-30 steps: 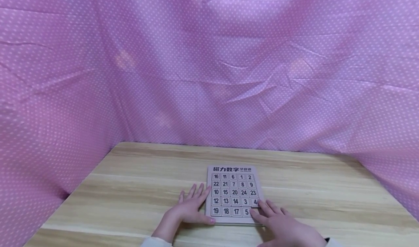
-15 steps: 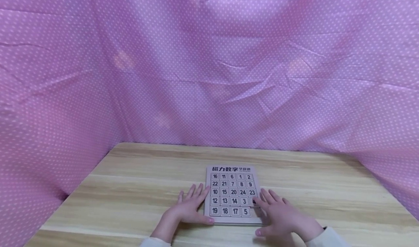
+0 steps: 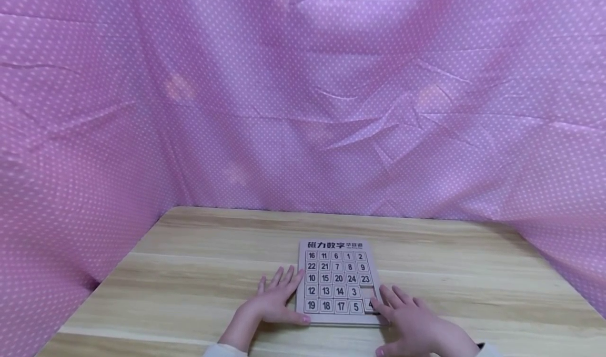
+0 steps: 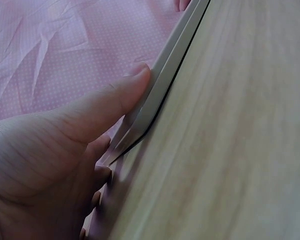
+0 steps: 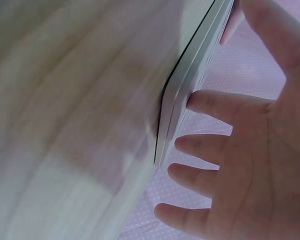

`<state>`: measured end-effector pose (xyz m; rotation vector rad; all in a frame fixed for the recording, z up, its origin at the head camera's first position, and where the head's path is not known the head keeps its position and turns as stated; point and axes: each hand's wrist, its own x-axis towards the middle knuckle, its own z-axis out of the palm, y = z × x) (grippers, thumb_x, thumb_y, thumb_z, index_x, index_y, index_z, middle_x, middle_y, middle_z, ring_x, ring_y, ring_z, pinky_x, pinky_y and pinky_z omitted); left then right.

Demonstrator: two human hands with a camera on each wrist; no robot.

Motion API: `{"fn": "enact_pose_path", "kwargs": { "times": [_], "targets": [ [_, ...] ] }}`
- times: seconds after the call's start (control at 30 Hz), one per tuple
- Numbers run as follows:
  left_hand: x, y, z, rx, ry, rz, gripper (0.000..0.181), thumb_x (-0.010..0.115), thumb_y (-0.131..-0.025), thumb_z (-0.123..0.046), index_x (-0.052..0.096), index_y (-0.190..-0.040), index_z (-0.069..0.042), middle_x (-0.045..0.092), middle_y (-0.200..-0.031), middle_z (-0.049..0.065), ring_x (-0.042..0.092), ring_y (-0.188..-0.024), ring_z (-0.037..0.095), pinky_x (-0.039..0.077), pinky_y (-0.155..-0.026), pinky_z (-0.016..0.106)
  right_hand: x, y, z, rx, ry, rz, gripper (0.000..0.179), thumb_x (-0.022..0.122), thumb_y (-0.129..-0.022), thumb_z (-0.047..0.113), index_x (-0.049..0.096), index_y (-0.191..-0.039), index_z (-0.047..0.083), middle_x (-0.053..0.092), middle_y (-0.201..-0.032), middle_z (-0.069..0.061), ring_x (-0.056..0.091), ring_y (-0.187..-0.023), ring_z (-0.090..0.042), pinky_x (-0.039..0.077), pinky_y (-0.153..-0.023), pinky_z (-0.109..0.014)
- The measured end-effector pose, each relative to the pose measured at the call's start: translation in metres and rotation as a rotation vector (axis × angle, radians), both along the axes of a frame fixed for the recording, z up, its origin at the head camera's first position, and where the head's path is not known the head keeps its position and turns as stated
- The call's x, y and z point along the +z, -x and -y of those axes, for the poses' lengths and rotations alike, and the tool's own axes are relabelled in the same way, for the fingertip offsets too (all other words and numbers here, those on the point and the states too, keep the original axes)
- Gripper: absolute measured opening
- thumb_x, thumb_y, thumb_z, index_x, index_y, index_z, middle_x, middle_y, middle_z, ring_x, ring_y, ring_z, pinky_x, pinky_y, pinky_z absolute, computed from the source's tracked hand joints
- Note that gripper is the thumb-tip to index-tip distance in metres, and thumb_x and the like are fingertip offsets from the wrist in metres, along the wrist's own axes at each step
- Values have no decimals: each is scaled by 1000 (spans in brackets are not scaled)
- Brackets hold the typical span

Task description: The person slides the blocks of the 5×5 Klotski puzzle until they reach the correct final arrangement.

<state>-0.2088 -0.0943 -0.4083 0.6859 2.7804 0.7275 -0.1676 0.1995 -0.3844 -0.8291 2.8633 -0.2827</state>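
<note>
A number sliding puzzle (image 3: 337,319), a pale board with rows of numbered square tiles, lies flat on the table. My left hand (image 3: 272,302) spreads its fingers along the board's left side, and its thumb (image 4: 135,82) rests on the front edge near the corner. At the lower right, the index fingertip of my right hand (image 3: 412,323) touches the tile marked 4 (image 3: 370,305), partly covering it. That tile sits at the right end of the bottom row, with a vacant square just above it. The right hand's other fingers (image 5: 202,150) stretch out straight beside the board.
The wood-grain table (image 3: 213,241) extends around the board on all sides. Pink dotted cloth (image 3: 303,110) hangs behind the table and along both its sides.
The right index finger has slid the 4 tile one square toward me, from the fourth row into the bottom-right corner. The left hand keeps its place.
</note>
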Motion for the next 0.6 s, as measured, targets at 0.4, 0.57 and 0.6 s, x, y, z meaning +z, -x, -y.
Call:
{"fn": "enact_pose_path", "kwargs": {
  "times": [0.4,0.57,0.6],
  "targets": [
    [1,-1,1,4,1,7,102,62,-62,-60,15,-138,-9,8,-141,18,-1,-126,36,-7,-93,58,7,2,11,63,21,-12,88,55,-63,65,41,-129,9,24,-135,-25,19,-119,-47,17,-83,-68],
    [0,-1,0,1,10,-3,102,61,-62,-61,15,-138,-10,9,-141,18,1,-126,37,-6,-93,59,5,11,42,92,30,-3,90,53,-61,68,37,-132,16,21,-137,-21,15,-122,-43,14,-89,-64],
    [0,-1,0,1,12,-4,102,60,-63,-61,15,-138,-10,9,-141,18,1,-126,37,-6,-93,59,4,12,49,96,24,-5,90,52,-60,69,36,-132,17,21,-137,-20,15,-122,-42,13,-90,-63]
  ]
}}
